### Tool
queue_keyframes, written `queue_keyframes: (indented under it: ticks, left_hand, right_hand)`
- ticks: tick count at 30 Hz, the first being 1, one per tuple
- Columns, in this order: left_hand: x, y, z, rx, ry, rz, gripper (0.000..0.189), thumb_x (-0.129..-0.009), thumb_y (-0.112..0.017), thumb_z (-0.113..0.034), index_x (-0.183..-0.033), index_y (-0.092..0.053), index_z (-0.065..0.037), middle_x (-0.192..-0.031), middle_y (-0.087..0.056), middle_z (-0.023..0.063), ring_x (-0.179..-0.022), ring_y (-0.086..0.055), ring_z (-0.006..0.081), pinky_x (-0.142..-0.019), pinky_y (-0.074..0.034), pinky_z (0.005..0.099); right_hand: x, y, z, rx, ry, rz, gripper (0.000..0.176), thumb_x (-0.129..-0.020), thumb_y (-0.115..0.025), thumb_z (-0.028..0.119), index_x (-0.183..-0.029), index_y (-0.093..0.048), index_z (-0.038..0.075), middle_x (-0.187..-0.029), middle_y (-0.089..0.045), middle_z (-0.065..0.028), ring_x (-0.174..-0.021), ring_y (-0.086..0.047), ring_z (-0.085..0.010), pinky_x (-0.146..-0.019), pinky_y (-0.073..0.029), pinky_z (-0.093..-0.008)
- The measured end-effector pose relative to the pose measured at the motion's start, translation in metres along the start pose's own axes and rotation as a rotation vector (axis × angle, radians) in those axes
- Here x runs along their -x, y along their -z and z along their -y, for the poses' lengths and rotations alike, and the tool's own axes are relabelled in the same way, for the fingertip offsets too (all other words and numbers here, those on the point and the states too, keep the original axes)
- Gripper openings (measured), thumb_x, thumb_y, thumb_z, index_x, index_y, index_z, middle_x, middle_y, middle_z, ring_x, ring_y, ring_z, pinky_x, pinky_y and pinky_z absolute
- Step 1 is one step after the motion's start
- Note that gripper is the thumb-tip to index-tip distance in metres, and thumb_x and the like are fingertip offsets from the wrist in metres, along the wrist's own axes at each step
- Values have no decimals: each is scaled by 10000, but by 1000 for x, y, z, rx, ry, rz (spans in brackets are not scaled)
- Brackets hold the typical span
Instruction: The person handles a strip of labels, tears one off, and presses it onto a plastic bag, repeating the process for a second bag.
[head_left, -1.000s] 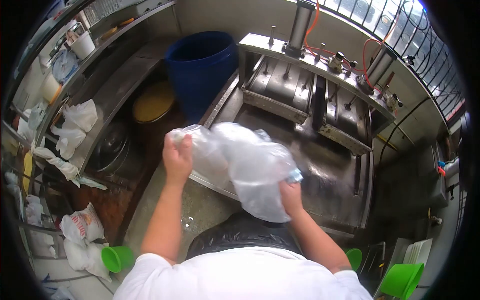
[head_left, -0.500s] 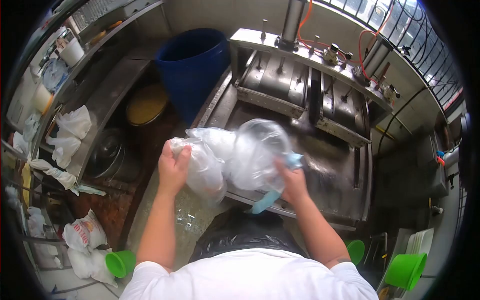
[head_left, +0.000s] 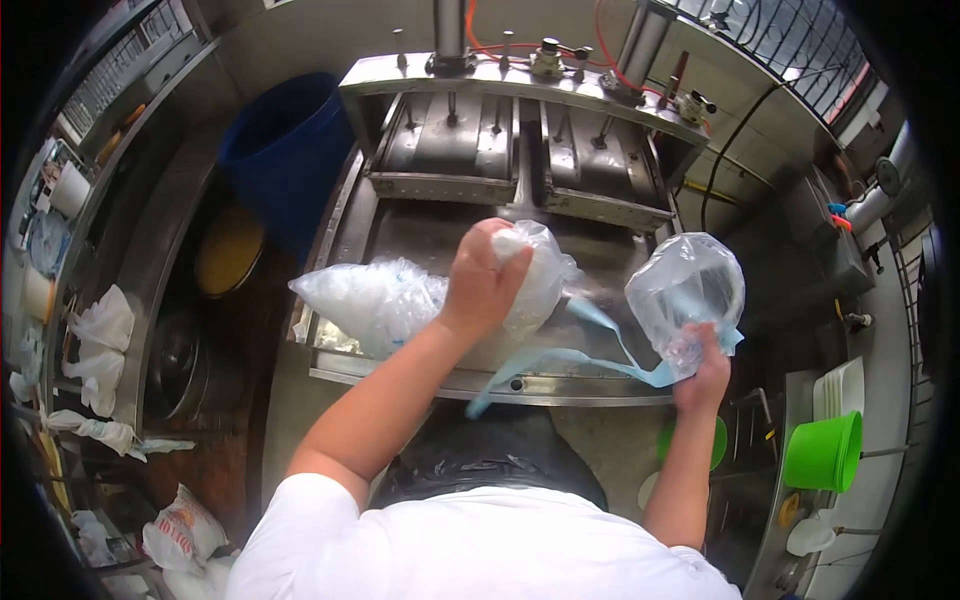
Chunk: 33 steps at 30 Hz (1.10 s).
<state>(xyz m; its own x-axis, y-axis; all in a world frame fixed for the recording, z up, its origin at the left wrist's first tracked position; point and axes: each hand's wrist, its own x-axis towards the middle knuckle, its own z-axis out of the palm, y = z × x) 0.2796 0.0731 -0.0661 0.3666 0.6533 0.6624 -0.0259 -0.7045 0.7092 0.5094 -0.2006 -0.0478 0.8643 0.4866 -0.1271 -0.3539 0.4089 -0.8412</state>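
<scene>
My left hand (head_left: 488,278) is closed around the gathered part of a clear plastic bag (head_left: 538,285), above the metal press table. In my right hand (head_left: 703,368) is another clear bag (head_left: 688,285), puffed out and rounded at the top. A light blue strip (head_left: 550,357) trails left from the right hand over the table's front edge. Left of my left hand, a crumpled clear plastic bag (head_left: 375,300) lies on the table's left end, partly behind my forearm. Whitish bits (head_left: 335,338) show beside it at the table corner.
The steel press table (head_left: 590,385) carries framed press plates (head_left: 445,185) under a crossbar at the back. A blue barrel (head_left: 285,150) stands behind to the left. Green buckets (head_left: 825,450) are at the right. Shelving with white bags (head_left: 102,325) runs along the left.
The view has swung right. My hands have moved apart, the right one outward with its bag and strip. A crumpled bag now lies on the table at left.
</scene>
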Motion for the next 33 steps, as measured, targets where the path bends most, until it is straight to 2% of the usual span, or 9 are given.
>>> queue_keyframes:
  ticks: [4, 18, 20, 22, 24, 26, 29, 32, 33]
  left_hand:
    - [2, -38, 11, -165, -194, 52, 372, -954, -736, -193, -1216, -549, -6, -1171, -641, 212, -1063, -613, 420, -966, -492, 465]
    - [-7, -33, -4, -240, -106, 300, 464, -924, -758, -206, -1245, -530, 40, -1139, -630, 225, -1071, -590, 454, -938, -497, 500]
    - [-4, -32, -2, -121, -162, 269, 505, -910, -777, -203, -1277, -526, 37, -1158, -635, 220, -1091, -590, 451, -964, -497, 495]
    - [4, -18, -3, -139, -86, 313, 552, -893, -802, -215, -1308, -528, 26, -1203, -631, 227, -1122, -590, 447, -995, -492, 480]
    - [9, 4, -1, -214, -178, 255, 726, -920, -778, -444, -1416, -504, 10, -1375, -550, 242, -1278, -517, 454, -1105, -418, 508]
    - [8, 44, 21, -337, -175, 84, 803, -918, -748, -536, -1452, -484, 2, -1428, -505, 224, -1352, -457, 426, -1147, -372, 521]
    - [18, 132, 90, -881, -71, -337, 845, -876, -818, -469, -1463, -437, 5, -1379, -476, 213, -1306, -453, 404, -1101, -362, 503]
    - [41, 194, 140, -1045, 906, -637, 912, -844, -853, -461, -1503, -430, 7, -1505, -469, 251, -1379, -464, 452, -1149, -385, 538]
    - [56, 211, 170, -1043, 907, -637, 912, -844, -853, -461, -1503, -430, 7, -1505, -469, 251, -1379, -464, 452, -1149, -385, 538]
  right_hand:
    - [8, 14, 2, 37, 51, -19, 177, -1017, -701, 210, -1073, -638, 55, -910, -684, -92, -713, -633, -180, -642, -537, -341]
    - [5, -9, 53, -86, 41, 214, 145, -1032, -680, 243, -1060, -695, 101, -884, -700, -34, -771, -680, -141, -705, -572, -310]
    - [9, -26, 46, -36, 66, 112, 153, -1033, -680, 252, -1021, -664, 101, -842, -664, -35, -629, -586, -100, -550, -481, -261]
    - [9, -29, 40, -39, 24, 124, 150, -1033, -681, 254, -1019, -670, 105, -837, -668, -32, -626, -589, -100, -549, -483, -262]
    - [13, -28, 38, -12, 1, 80, 141, -1042, -670, 252, -1030, -688, 113, -842, -689, -28, -623, -606, -101, -553, -499, -270]
    - [13, -15, 48, -49, -45, 262, 153, -1044, -661, 229, -1083, -694, 85, -952, -716, -28, -871, -692, -141, -792, -580, -334]
    - [12, -2, 56, -61, 5, 249, 148, -1057, -643, 228, -1099, -699, 97, -976, -723, -36, -897, -701, -147, -820, -584, -345]
    - [19, -10, 51, -65, 48, 137, 150, -1060, -640, 233, -1102, -687, 97, -961, -711, -38, -855, -688, -143, -782, -585, -329]
    - [21, -13, 48, -64, 49, 137, 150, -1060, -640, 233, -1102, -687, 97, -961, -711, -38, -855, -688, -143, -782, -585, -329]
